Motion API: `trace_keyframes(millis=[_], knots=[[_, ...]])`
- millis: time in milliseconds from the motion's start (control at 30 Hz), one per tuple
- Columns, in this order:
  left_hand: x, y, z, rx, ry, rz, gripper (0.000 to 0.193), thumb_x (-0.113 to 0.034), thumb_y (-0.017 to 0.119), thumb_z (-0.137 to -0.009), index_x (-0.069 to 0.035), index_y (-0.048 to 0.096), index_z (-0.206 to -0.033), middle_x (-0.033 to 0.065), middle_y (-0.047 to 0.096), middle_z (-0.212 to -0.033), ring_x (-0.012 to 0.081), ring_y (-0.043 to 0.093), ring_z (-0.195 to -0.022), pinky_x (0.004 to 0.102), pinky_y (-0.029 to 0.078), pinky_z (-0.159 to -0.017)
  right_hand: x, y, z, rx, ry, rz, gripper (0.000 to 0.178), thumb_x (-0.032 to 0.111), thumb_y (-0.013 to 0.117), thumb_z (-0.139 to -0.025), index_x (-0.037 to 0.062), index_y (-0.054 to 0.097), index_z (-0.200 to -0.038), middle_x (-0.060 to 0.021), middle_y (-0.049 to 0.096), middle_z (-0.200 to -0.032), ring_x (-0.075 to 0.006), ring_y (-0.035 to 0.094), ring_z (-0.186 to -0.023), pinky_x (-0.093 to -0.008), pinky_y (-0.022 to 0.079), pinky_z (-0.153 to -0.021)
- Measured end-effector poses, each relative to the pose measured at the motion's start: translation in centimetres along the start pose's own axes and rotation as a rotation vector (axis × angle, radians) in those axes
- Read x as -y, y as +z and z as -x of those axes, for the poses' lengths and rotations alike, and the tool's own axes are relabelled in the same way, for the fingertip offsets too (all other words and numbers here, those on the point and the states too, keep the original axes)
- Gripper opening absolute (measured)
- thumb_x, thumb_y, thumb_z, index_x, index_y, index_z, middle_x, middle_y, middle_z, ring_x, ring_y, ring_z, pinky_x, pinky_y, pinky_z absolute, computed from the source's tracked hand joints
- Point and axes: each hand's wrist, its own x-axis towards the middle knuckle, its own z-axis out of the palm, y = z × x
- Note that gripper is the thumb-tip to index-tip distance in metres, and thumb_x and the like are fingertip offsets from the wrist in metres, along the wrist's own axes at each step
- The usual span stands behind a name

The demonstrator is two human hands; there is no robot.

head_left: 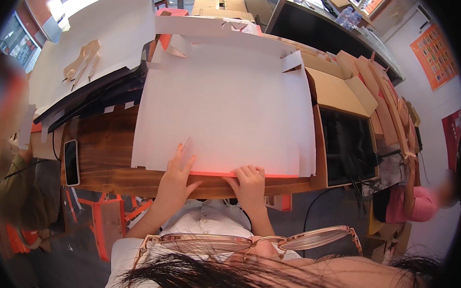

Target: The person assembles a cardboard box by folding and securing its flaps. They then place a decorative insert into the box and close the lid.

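Observation:
A large white cardboard box blank (228, 101) lies in front of me, its walls partly unfolded. Along its near edge a red-orange folded strip (215, 173) shows. At the left end of that strip is my left hand (175, 175), its fingers stretched up against a small corner flap and its thumb apart. My right hand (250, 183) grips the near edge further right, fingers bent over the fold and thumb on the near side. The undersides of the fingers are hidden.
A phone (71, 162) lies on the wooden table (98, 146), left. Beyond are black card pieces (99, 91) and a white sheet (108, 28) bearing a wooden tool. An open carton (346, 146) with black contents stands right. People are at both sides, one in a pink top (411, 203).

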Motion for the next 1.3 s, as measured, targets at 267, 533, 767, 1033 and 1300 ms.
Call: trace_keyframes(millis=[267, 533, 767, 1033, 1300], knots=[[0.1, 1.3, -0.5, -0.091, -0.010, 0.146, 0.022, -0.003, 0.071, -0.076, 0.003, 0.061, -0.095, 0.0221, 0.031, -0.147, 0.0401, 0.041, -0.125, 0.0440, 0.039, -0.101, 0.5, -0.8, -0.1, 0.052, -0.005, 0.007, 0.024, 0.022, 0.074, -0.076, 0.0051, 0.063, -0.090, -0.0074, 0.062, -0.086, -0.0256, 0.057, -0.084, -0.0390, 0.040, -0.082], [0.4, -0.2, 1.2, -0.030, -0.026, 0.109, 0.017, -0.004, 0.070, -0.075, 0.002, 0.058, -0.086, 0.0182, 0.038, -0.142, 0.0371, 0.042, -0.122, 0.0421, 0.043, -0.097, -3.2, -4.5, 0.5, -0.177, 0.244, -0.006, 0.020, 0.012, 0.066, -0.083, 0.0037, 0.064, -0.101, -0.0137, 0.064, -0.097, -0.0325, 0.056, -0.093, -0.0410, 0.043, -0.085], [1.5, -0.1, 2.9, 0.071, -0.101, 0.034, 0.029, -0.016, 0.076, -0.071, 0.001, 0.057, -0.083, 0.0147, 0.039, -0.143, 0.0358, 0.045, -0.120, 0.0407, 0.044, -0.095, -3.5, -4.1, 1.7, -0.073, 0.436, -0.032, 0.014, 0.015, 0.062, -0.088, 0.0013, 0.065, -0.087, -0.0141, 0.064, -0.079, -0.0311, 0.059, -0.074, -0.0412, 0.045, -0.070], [0.1, -0.9, 0.7, -0.054, 0.022, -0.112, 0.048, -0.033, 0.081, -0.064, -0.002, 0.061, -0.095, 0.0195, 0.029, -0.149, 0.0389, 0.033, -0.132, 0.0558, 0.034, -0.100, -3.7, -3.4, 1.8, -0.097, 0.343, 0.059, 0.021, 0.019, 0.060, -0.090, 0.0020, 0.063, -0.078, -0.0133, 0.060, -0.070, -0.0314, 0.059, -0.065, -0.0417, 0.045, -0.059], [1.5, 1.7, 1.6, 0.044, 0.145, -0.105, 0.036, -0.033, 0.080, -0.062, -0.001, 0.064, -0.064, 0.0155, 0.040, -0.145, 0.0355, 0.039, -0.129, 0.0468, 0.045, -0.087, -3.4, -3.1, 2.4, -0.017, 0.371, 0.093, 0.024, 0.022, 0.059, -0.090, 0.0025, 0.061, -0.076, -0.0157, 0.058, -0.068, -0.0335, 0.058, -0.063, -0.0429, 0.044, -0.057]])
